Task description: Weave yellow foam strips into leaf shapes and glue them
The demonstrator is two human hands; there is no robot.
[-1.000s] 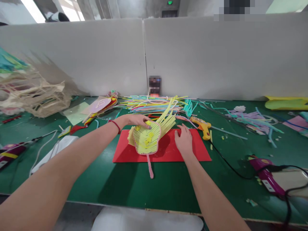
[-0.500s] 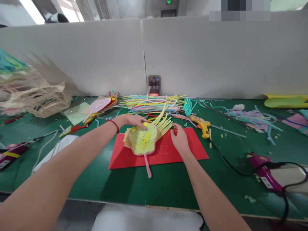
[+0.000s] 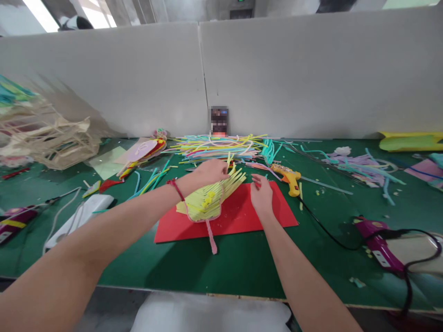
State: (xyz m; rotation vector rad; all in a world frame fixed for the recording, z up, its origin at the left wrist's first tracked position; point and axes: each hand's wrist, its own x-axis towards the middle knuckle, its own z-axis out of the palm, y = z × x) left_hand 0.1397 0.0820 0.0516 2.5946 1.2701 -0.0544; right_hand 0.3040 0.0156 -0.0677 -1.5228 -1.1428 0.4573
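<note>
My left hand [image 3: 212,171] reaches across the top of a yellow fan [image 3: 204,203] with a pink rim and pink handle. Its fingers bend down beside the tips of yellow fuzzy strips [image 3: 235,182] and are mostly hidden, so its grip does not show. A thin grey pointed tip and a bit of orange show on either side of this hand. Under the fan lies a red board [image 3: 238,216]. Above the board's right part, my right hand [image 3: 262,191] is open, fingers loosely bent, with nothing in it.
Behind the hands lies a pile of coloured pipe cleaners [image 3: 218,150]. A yellow glue gun [image 3: 290,179] with a black cord is to the right. Purple power strips [image 3: 380,246] and a white one [image 3: 81,216] lie at the sides. A grey partition [image 3: 277,78] closes off the back.
My left hand has left the fan's face and moved up and right to the strip tips. My right hand has shifted slightly right. Green and yellow pipe cleaners now show left of the fan.
</note>
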